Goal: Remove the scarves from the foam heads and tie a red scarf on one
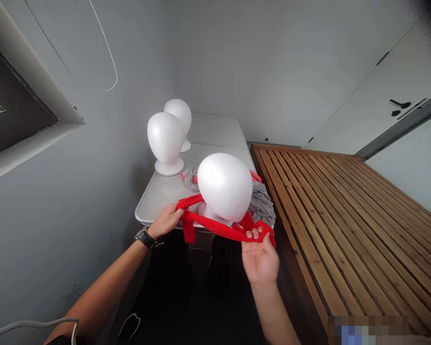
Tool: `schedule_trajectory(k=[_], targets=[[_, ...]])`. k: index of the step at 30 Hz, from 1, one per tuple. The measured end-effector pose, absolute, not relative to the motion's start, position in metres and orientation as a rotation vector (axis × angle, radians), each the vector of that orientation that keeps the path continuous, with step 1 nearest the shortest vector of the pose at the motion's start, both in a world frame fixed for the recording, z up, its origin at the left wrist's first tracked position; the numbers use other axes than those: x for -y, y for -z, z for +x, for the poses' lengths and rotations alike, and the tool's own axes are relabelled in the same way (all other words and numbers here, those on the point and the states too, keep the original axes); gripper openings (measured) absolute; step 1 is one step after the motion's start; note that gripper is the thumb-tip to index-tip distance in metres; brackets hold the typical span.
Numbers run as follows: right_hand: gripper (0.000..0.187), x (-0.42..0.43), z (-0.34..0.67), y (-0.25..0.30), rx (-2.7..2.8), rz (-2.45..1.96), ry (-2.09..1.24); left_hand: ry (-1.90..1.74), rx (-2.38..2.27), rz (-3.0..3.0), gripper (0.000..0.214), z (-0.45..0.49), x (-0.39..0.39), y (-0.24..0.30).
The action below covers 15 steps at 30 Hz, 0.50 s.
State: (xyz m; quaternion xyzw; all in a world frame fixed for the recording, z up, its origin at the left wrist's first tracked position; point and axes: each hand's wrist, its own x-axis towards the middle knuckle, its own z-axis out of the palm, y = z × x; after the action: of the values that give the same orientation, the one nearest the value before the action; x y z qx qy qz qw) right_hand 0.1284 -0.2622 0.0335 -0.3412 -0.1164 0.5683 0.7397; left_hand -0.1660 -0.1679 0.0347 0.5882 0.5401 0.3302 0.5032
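The person's left hand is gripping a red fabric band at about eight o'clock from the near white foam mannequin head, its fingers curling closed around the cloth, and a black wristwatch is sitting on that wrist. The right hand is gripping the other end of the band at about five o'clock from the same head, its palm facing up toward the camera and its fingers bending over a bunched red fold. The band is stretching between the hands across the front of the head's lower part, and a short red tail is hanging below the left hand. The near head is standing at the front edge of a white folding table, with its pale base showing just under the band. Two more foam mannequin heads are standing upright on round bases at about ten and eleven o'clock, one just behind the other. Gray cloth is bunching on the table at about three o'clock, touching the near head, and more gray cloth with a red edge is lying at about ten o'clock; the pictures do not settle whether that red belongs to the band. A slatted wooden bench is running along the table's right side, and a gray wall is rising along its left side.
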Motion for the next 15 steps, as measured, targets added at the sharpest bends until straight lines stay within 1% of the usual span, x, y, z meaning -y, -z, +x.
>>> schedule_trajectory(k=[4,6,9,11,13,15], targets=[[0.03,0.242,0.182,-0.038,0.299,-0.806,-1.322,-0.822,-1.307,1.322,0.027,-0.169,0.159,-0.037],[0.038,0.23,0.203,-0.043,0.338,-0.831,-1.377,-0.865,-1.28,1.216,0.03,-0.167,0.152,-0.04],[0.05,0.214,0.231,-0.052,0.4,-0.869,-1.376,-0.947,-1.186,1.028,0.032,-0.162,0.142,-0.047],[0.05,0.206,0.248,-0.057,0.444,-0.895,-1.387,-1.031,-1.127,0.906,0.033,-0.161,0.136,-0.05],[0.042,0.199,0.265,-0.059,0.481,-0.935,-1.437,-1.105,-1.06,0.784,0.034,-0.163,0.129,-0.051],[0.033,0.192,0.28,-0.056,0.485,-0.992,-1.513,-1.162,-0.999,0.635,0.028,-0.168,0.123,-0.049]])
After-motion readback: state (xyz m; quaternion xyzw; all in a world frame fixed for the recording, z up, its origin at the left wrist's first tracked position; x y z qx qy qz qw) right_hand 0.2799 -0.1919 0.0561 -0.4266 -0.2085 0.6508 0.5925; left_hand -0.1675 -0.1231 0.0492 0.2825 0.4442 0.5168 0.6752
